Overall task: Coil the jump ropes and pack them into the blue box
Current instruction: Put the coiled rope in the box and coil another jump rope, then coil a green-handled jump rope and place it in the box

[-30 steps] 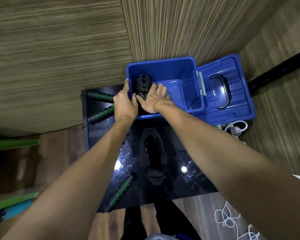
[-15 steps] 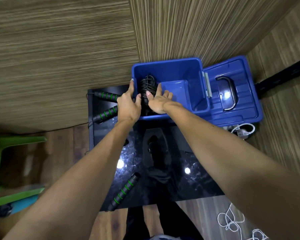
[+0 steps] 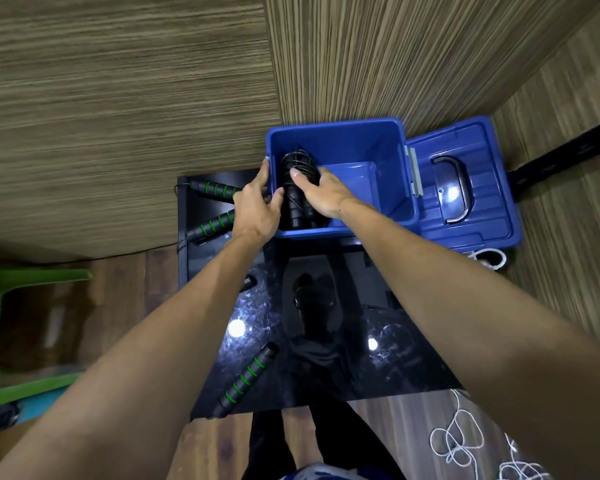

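- Wood-grain panels wall in the corner, and a glossy black table (image 3: 326,358) stands against them with the blue box (image 3: 340,133) at its far edge, its hinged lid (image 3: 465,188) thrown open to the right
- Your coiled jump rope (image 3: 297,168) stands in the left end of the box, against the left wall, black handles pointing toward you
- Your left hand (image 3: 255,206) straddles the box's left rim, thumb inside against the bundle and fingers on the outside of the wall; whether it squeezes the rope or only steadies it, you cannot tell
- Your right hand (image 3: 321,192) lies over the coil from the right, fingers curved onto it, pressing it toward the wall
- Expect the cord to be light, thin and springy: loops will likely try to fan open once you let go, so ease off slowly
- Foam handles look soft and grippy; for the next rope, take hold there or pinch all loops together at the middle
- Count: one coil in the box, three green-ringed handles (image 3: 219,190) lying loose on the table (two at the far left, one near you), so probably two ropes remain, the fourth handle hidden or unclear
- One blue box, one lid; white cord (image 3: 454,441) lies tangled on the floor, near right
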A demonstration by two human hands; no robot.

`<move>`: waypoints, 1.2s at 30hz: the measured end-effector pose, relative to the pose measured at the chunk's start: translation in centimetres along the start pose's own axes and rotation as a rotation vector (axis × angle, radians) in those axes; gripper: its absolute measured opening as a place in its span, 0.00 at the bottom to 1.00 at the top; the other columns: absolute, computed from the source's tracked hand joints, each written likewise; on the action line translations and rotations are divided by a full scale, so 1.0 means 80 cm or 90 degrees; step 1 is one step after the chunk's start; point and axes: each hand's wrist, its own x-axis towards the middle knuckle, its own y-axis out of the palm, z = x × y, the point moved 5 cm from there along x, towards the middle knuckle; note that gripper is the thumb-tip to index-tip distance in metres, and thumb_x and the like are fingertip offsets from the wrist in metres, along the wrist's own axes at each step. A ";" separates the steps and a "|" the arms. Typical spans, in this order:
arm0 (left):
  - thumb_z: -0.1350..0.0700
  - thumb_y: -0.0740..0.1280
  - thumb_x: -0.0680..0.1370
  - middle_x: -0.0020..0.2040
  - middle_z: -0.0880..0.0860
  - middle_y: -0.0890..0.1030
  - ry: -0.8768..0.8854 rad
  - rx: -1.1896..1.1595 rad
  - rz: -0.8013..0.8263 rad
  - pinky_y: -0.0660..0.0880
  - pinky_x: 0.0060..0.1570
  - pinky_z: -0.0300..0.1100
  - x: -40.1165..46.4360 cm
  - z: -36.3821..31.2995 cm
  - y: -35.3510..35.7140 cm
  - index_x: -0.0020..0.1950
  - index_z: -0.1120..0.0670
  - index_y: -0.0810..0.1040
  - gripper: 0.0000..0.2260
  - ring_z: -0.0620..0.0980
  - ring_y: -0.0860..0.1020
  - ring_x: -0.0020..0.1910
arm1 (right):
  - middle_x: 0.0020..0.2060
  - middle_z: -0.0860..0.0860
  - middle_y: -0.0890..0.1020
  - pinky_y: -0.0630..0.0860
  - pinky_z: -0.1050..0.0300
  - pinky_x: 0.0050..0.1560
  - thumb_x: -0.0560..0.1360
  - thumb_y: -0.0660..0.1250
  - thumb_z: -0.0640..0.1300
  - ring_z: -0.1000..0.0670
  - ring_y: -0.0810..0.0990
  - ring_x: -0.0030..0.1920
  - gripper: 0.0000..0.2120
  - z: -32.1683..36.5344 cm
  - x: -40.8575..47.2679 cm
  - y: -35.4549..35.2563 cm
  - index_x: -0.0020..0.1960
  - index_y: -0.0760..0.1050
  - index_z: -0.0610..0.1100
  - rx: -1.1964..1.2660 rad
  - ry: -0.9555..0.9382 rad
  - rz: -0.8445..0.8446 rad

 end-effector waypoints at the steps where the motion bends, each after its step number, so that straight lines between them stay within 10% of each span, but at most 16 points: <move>1: 0.59 0.66 0.82 0.42 0.51 0.82 0.000 -0.006 0.003 0.63 0.40 0.18 0.000 0.000 0.000 0.80 0.51 0.63 0.27 0.50 0.78 0.40 | 0.79 0.46 0.63 0.60 0.44 0.77 0.77 0.54 0.72 0.42 0.62 0.78 0.43 0.001 0.000 -0.001 0.81 0.53 0.45 0.002 0.006 -0.013; 14: 0.52 0.66 0.82 0.46 0.49 0.82 -0.010 -0.030 0.064 0.63 0.46 0.16 -0.016 0.015 -0.023 0.78 0.51 0.67 0.24 0.44 0.80 0.49 | 0.80 0.44 0.60 0.58 0.45 0.78 0.81 0.58 0.60 0.43 0.58 0.79 0.38 0.008 -0.021 0.010 0.82 0.48 0.44 -0.033 -0.052 -0.065; 18: 0.50 0.67 0.82 0.50 0.53 0.86 -0.048 -0.032 0.073 0.75 0.62 0.39 -0.035 0.049 -0.035 0.74 0.54 0.73 0.22 0.48 0.83 0.53 | 0.80 0.44 0.58 0.59 0.45 0.76 0.82 0.60 0.56 0.42 0.57 0.79 0.37 0.015 -0.054 0.018 0.82 0.47 0.44 -0.094 -0.114 -0.147; 21: 0.54 0.68 0.82 0.51 0.55 0.85 -0.076 0.014 0.091 0.72 0.52 0.30 -0.053 0.075 -0.047 0.71 0.58 0.77 0.18 0.48 0.82 0.50 | 0.78 0.43 0.61 0.63 0.44 0.74 0.82 0.60 0.53 0.42 0.60 0.77 0.34 0.014 -0.078 0.031 0.82 0.51 0.43 -0.152 -0.170 -0.184; 31: 0.53 0.75 0.75 0.54 0.58 0.82 -0.141 0.207 0.218 0.75 0.59 0.46 -0.132 0.167 -0.051 0.56 0.54 0.82 0.11 0.59 0.81 0.58 | 0.78 0.39 0.61 0.58 0.43 0.78 0.77 0.63 0.43 0.39 0.59 0.78 0.32 -0.020 -0.173 0.115 0.78 0.60 0.38 -0.234 -0.330 -0.353; 36: 0.52 0.74 0.76 0.64 0.61 0.74 -0.101 0.307 0.230 0.74 0.61 0.54 -0.150 0.193 -0.049 0.67 0.55 0.78 0.21 0.62 0.74 0.64 | 0.77 0.40 0.62 0.62 0.44 0.76 0.76 0.64 0.44 0.41 0.60 0.77 0.32 -0.057 -0.200 0.190 0.78 0.62 0.38 -0.306 -0.300 -0.283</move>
